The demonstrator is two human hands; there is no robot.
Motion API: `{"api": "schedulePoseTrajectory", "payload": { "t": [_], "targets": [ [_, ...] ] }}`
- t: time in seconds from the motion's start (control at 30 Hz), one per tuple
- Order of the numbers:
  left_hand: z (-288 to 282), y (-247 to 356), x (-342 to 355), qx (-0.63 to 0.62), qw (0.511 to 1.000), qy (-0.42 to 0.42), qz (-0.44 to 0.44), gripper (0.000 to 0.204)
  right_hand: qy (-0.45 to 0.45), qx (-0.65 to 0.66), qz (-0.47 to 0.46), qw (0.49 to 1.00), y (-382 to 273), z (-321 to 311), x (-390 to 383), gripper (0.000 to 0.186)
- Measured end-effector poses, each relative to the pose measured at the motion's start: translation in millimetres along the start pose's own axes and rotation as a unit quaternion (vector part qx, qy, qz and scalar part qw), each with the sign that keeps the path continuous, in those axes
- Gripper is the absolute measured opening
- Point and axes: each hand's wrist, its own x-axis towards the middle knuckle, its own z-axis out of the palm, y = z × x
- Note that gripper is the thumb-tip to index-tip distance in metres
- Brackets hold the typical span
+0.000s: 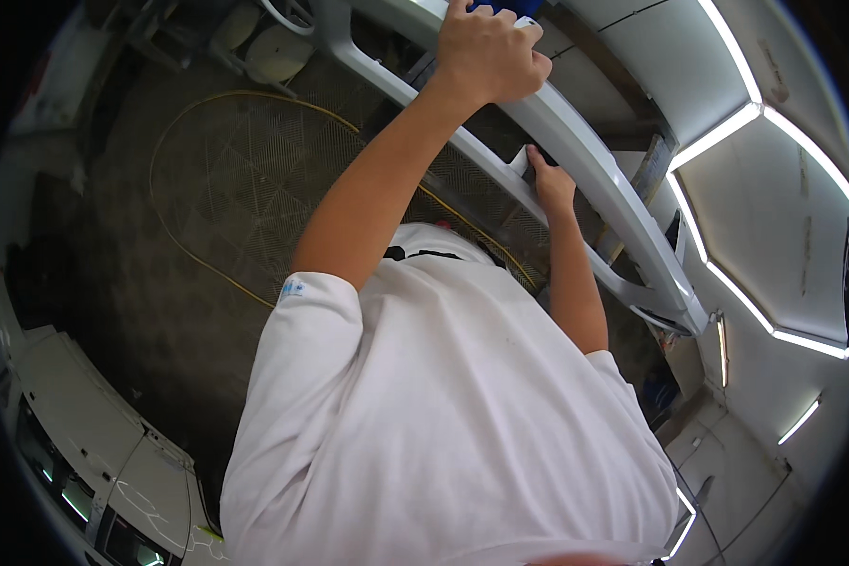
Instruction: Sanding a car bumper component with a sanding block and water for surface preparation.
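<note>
A long, glossy, pale car bumper (575,123) with wide openings slants from the upper middle down to the right. My left hand (491,52) is over its upper part, fingers curled. A small whitish piece (526,22) shows at those fingers, and what they hold is mostly hidden. Lower along the bumper, my right hand (552,186) grips an inner edge at an opening, thumb up and the other fingers largely hidden. Just beyond my left hand is a blue object (511,7), cut off by the frame.
A yellow hose (184,247) loops over the dark patterned floor (255,179). White vehicles (94,439) stand at the lower left. Round-topped objects like stools (278,54) are at the upper left. Bright tube lights (740,300) line the wall and ceiling on the right.
</note>
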Motion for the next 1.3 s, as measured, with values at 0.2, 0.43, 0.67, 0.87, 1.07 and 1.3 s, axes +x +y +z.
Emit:
{"api": "schedulePoseTrajectory", "payload": {
  "t": [0.2, 0.43, 0.67, 0.87, 1.07, 1.3],
  "targets": [
    [-3, 0, 3, -0.017, 0.999, -0.038, -0.013, 0.035, -0.066, 0.025, -0.036, 0.997, 28, -1, 9, 0.057],
    [1, -3, -3, -0.038, 0.999, -0.023, -0.011, 0.035, -0.009, 0.139, -0.063, 0.988, -1, -3, -12, 0.065],
    [-1, -4, 0, -0.024, 0.999, -0.027, -0.014, 0.035, -0.098, 0.232, -0.009, 0.968, 13, -5, 10, 0.058],
    [-1, -1, 0, -0.011, 1.0, -0.019, -0.007, 0.037, -0.072, 0.223, 0.108, 0.966, -8, 1, 8, 0.072],
    [-1, -1, 0, -0.019, 0.999, -0.047, -0.018, 0.036, -0.101, 0.113, -0.049, 0.987, 18, -6, 9, 0.047],
    [-3, -3, -1, -0.01, 0.999, -0.041, -0.026, 0.035, -0.151, 0.027, -0.003, 0.988, -22, -30, -14, 0.066]
  ]
}}
